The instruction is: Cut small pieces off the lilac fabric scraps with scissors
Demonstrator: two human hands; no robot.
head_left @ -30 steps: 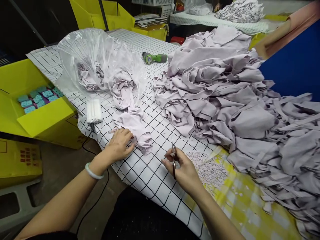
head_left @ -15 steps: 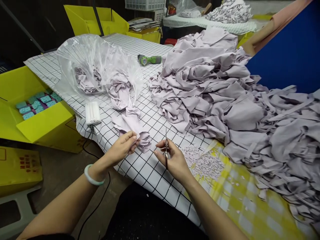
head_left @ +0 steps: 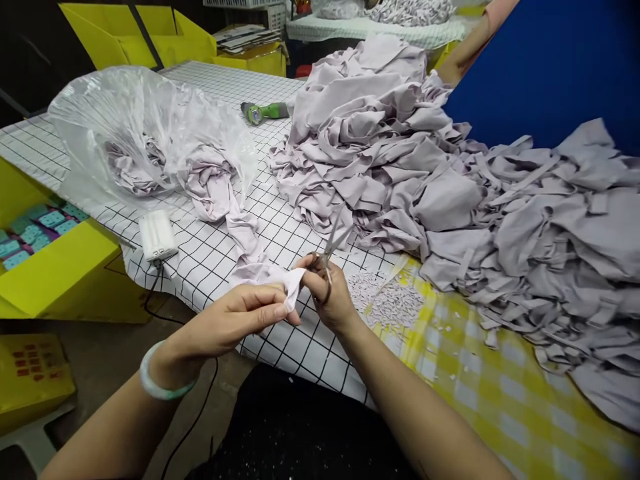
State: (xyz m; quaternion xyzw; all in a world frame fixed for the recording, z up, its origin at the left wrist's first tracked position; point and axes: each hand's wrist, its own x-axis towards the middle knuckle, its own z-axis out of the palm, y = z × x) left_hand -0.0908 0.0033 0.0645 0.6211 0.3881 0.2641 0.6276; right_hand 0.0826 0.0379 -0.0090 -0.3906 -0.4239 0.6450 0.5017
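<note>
My left hand [head_left: 235, 320] pinches the end of a pale lilac fabric strip [head_left: 250, 243] and lifts it off the checked tabletop [head_left: 210, 250]. The strip trails back into a clear plastic bag [head_left: 125, 127] full of the same fabric. My right hand [head_left: 327, 293] is closed round small scissors [head_left: 330, 250], whose blades point up and stand slightly apart right beside the strip's end. A jade-coloured bangle [head_left: 155, 387] circles my left wrist.
A big heap of lilac fabric pieces [head_left: 450, 180] covers the table's right side. Small paper snippets [head_left: 390, 300] lie by my right hand. A white power bank [head_left: 157, 233], a green tool [head_left: 263, 111], yellow boxes [head_left: 55, 267] and a blue panel [head_left: 545, 67] surround the area.
My left hand has lifted the strip's end off the table toward me. The right hand moved left to meet it, and the scissors' blades have come apart.
</note>
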